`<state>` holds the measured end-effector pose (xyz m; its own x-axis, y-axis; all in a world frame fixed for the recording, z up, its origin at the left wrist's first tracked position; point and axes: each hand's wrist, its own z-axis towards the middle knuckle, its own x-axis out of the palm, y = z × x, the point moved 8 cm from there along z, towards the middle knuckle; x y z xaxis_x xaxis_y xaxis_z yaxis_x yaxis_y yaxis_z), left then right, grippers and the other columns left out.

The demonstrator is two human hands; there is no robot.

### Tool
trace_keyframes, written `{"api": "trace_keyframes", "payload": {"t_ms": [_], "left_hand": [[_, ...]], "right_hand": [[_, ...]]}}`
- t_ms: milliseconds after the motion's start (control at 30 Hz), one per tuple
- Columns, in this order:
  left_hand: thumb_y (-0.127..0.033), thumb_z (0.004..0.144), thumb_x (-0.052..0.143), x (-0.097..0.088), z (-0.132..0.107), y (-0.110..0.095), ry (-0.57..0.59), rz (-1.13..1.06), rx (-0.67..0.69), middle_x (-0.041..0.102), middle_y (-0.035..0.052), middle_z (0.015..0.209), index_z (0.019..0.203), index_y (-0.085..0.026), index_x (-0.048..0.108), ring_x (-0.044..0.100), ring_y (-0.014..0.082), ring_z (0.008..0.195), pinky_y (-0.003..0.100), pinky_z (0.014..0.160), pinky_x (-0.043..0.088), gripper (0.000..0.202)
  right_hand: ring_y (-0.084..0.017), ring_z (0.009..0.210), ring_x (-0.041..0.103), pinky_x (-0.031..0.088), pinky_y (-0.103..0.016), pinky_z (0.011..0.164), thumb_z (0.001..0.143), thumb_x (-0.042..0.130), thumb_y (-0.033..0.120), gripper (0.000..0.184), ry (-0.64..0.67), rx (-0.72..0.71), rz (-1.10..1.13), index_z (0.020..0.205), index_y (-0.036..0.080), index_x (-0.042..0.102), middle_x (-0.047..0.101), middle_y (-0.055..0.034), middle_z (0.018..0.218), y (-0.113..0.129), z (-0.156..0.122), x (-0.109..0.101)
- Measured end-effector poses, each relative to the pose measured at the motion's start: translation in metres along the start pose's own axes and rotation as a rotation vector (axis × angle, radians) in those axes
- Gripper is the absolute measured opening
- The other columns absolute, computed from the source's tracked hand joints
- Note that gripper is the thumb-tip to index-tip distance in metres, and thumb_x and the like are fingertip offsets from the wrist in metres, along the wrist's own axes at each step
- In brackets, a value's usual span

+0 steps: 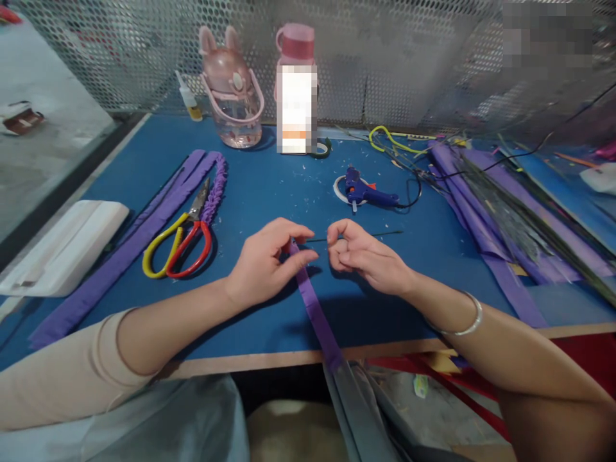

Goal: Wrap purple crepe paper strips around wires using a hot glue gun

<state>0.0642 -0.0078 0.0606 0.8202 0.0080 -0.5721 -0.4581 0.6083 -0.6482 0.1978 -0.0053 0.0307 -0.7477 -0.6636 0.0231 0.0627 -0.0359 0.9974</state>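
Observation:
A narrow purple fabric strip (315, 314) hangs from my left hand (262, 256) over the table's front edge onto the lap. Its upper end is tucked among the fingers, while the tips of thumb and index finger stand apart. A thin dark green wire (389, 233) runs crosswise from the strip's end, past my right hand (366, 256), and out beyond it. My right fingers are curled closed around the wire's middle; the exact contact is hidden behind them. A small gap separates the two hands.
Yellow-and-red-handled scissors (190, 240) lie left, beside gathered purple fabric (215, 189) and a white box (67, 244). Behind are a blue glue gun (368, 191), a clear bottle (237, 125) and a phone (296, 106). Purple strips (486, 224) and dark stems cover the right side.

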Motion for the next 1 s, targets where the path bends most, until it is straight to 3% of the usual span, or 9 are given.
{"api": "trace_keyframes", "payload": {"t_ms": [100,333,667,867,1000], "left_hand": [[-0.034,0.082,0.071,0.002,-0.005,-0.008,-0.009,-0.044,-0.004,0.069,0.0027,0.088,0.101,-0.019,0.068,0.056,0.0099,0.066,0.021,0.064,0.046,0.024],[-0.030,0.084,0.067,-0.005,-0.003,0.000,-0.089,-0.020,-0.112,0.072,0.0002,0.078,0.081,-0.021,0.072,0.058,0.0102,0.062,0.021,0.059,0.045,0.011],[-0.025,0.091,0.054,-0.003,-0.003,-0.008,-0.011,0.009,-0.005,0.067,0.0016,0.077,0.077,-0.018,0.061,0.059,0.0121,0.071,0.023,0.070,0.046,0.017],[-0.030,0.094,0.048,-0.005,-0.003,0.023,-0.123,-0.280,-0.330,0.059,-0.0013,0.070,0.082,-0.019,0.054,0.052,0.0077,0.053,0.020,0.053,0.043,0.018],[-0.031,0.096,0.040,-0.009,0.002,0.053,-0.192,-0.284,-0.465,0.061,0.0028,0.077,0.098,-0.017,0.058,0.054,0.0109,0.057,0.022,0.051,0.044,0.023]], "right_hand": [[-0.010,0.055,0.033,0.029,-0.025,0.055,0.085,0.042,0.016,0.025,0.049,0.008,0.001,0.109,0.019,0.040,0.040,0.0088,0.060,0.001,-0.002,0.008],[-0.010,0.059,0.037,0.032,-0.024,0.056,0.088,0.044,0.017,0.037,0.105,0.051,-0.113,0.125,0.018,0.042,0.043,0.0065,0.066,-0.001,-0.008,0.015],[-0.010,0.059,0.039,0.033,-0.024,0.056,0.088,0.044,0.015,0.049,0.138,0.045,-0.170,0.137,0.018,0.040,0.045,0.0066,0.064,-0.002,-0.010,0.015],[-0.010,0.057,0.036,0.033,-0.024,0.055,0.092,0.046,0.019,0.051,0.122,0.005,-0.134,0.142,0.018,0.035,0.041,0.0072,0.064,0.001,-0.009,0.012],[-0.009,0.056,0.038,0.035,-0.023,0.057,0.095,0.041,0.020,0.041,0.063,-0.084,-0.349,0.137,0.021,0.040,0.042,0.0073,0.065,0.006,-0.008,0.006]]}}
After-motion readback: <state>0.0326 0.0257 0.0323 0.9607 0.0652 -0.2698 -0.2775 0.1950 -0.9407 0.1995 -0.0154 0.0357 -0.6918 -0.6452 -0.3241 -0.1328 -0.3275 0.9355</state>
